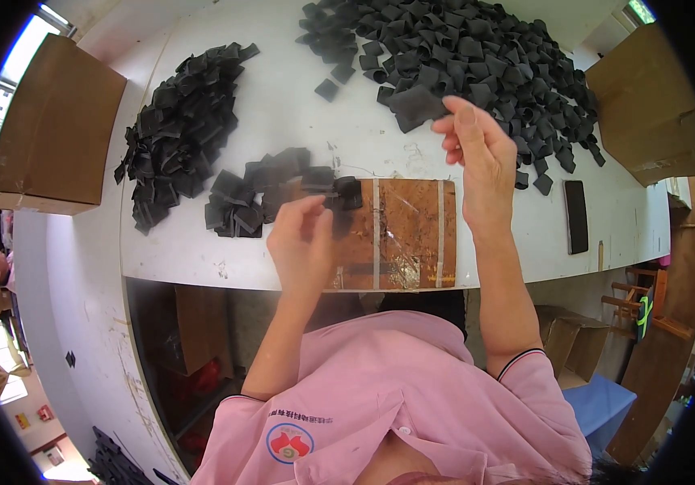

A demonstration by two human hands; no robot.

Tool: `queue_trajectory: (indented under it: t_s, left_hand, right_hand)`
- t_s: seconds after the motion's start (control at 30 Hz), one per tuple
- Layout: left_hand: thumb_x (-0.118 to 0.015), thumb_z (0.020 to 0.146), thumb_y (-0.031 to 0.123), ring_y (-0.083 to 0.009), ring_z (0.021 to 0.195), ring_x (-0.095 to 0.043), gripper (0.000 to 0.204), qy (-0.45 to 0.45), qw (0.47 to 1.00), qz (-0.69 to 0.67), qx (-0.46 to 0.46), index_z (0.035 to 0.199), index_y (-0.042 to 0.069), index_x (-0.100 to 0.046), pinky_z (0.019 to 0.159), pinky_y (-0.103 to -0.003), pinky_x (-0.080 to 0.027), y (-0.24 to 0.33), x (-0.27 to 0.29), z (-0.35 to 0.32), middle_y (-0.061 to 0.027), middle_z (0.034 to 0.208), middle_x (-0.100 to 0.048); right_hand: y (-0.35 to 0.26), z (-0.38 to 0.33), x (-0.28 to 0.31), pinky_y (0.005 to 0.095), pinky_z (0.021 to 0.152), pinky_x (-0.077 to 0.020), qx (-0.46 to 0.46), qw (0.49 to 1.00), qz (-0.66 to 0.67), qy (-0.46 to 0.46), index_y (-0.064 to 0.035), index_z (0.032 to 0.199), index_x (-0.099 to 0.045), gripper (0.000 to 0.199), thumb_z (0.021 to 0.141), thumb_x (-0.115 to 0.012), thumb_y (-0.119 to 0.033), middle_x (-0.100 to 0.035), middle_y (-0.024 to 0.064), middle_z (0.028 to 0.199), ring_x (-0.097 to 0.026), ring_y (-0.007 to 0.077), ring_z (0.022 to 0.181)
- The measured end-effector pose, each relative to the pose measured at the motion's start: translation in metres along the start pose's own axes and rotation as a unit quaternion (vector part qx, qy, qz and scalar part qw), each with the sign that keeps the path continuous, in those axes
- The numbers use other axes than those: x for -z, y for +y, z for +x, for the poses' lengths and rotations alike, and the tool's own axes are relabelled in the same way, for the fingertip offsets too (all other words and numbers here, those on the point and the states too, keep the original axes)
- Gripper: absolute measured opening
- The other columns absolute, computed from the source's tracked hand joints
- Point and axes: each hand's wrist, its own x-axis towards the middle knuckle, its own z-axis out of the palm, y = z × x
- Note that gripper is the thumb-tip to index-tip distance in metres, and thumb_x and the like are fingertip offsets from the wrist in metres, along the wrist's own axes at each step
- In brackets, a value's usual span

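My right hand is raised at the near side of a large heap of black, square, fabric-like pieces. Its thumb and fingers are pinched on the edge of one black square piece, which looks larger because it is lifted. My left hand hovers over the left part of a worn brown board, its fingers bent and smeared by motion. Beside those fingers is a dark blur; whether they grip it, I cannot tell. Just beyond and left of them lies a small pile of flat black pieces.
A long pile of black pieces lies on the white table at the left. Cardboard boxes stand at the left and right. A dark phone rests at the right, near the table's front edge.
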Motion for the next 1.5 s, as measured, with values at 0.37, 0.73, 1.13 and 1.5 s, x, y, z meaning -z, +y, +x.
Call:
queue_trajectory:
  t_s: [0.37,0.73,1.13,1.5]
  left_hand:
    - [-0.061,0.073,0.007,-0.0286,0.079,-0.054,0.016,-0.021,0.935,0.346,-0.071,0.088,0.001,-0.058,0.068,-0.035,-0.045,-0.056,-0.024,-0.002,-0.0121,0.084,-0.055]
    - [-0.059,0.078,-0.002,-0.015,0.071,-0.06,0.012,0.004,0.882,-0.402,0.246,0.09,-0.003,-0.057,0.069,-0.027,-0.051,-0.009,0.01,-0.045,-0.011,0.085,-0.062]
    - [-0.058,0.08,0.014,-0.0089,0.082,-0.053,0.018,-0.237,0.806,-0.442,0.314,0.091,0.0,-0.059,0.071,-0.024,-0.043,0.01,0.028,-0.031,-0.0023,0.084,-0.059]
    - [-0.064,0.074,0.0,-0.0058,0.05,-0.051,0.004,-0.287,0.885,-0.249,0.269,0.075,0.0,-0.061,0.041,-0.016,-0.041,0.013,0.028,-0.027,-0.0026,0.061,-0.058]
  right_hand:
    - [0.059,-0.089,0.008,0.0223,0.053,-0.0407,-0.232,0.944,-0.152,-0.178,0.0006,0.083,-0.06,0.021,0.086,-0.05,-0.018,-0.056,0.003,0.063,-0.051,0.0077,0.058]
    - [0.072,-0.101,-0.022,0.0249,0.06,-0.0439,-0.196,0.963,-0.109,-0.148,0.0042,0.088,-0.059,0.026,0.084,-0.055,-0.021,-0.059,0.0061,0.07,-0.054,0.0122,0.062]
    - [0.034,-0.063,0.01,0.0263,0.059,-0.0389,-0.126,0.889,-0.166,-0.408,-0.0003,0.08,-0.06,0.009,0.076,-0.06,-0.009,-0.052,0.0049,0.072,-0.049,0.0138,0.064]
    - [0.029,-0.072,-0.007,0.034,0.056,-0.0419,0.104,0.883,-0.388,-0.244,-0.0028,0.079,-0.057,0.014,0.071,-0.064,-0.012,-0.049,0.0085,0.071,-0.053,0.0268,0.067]
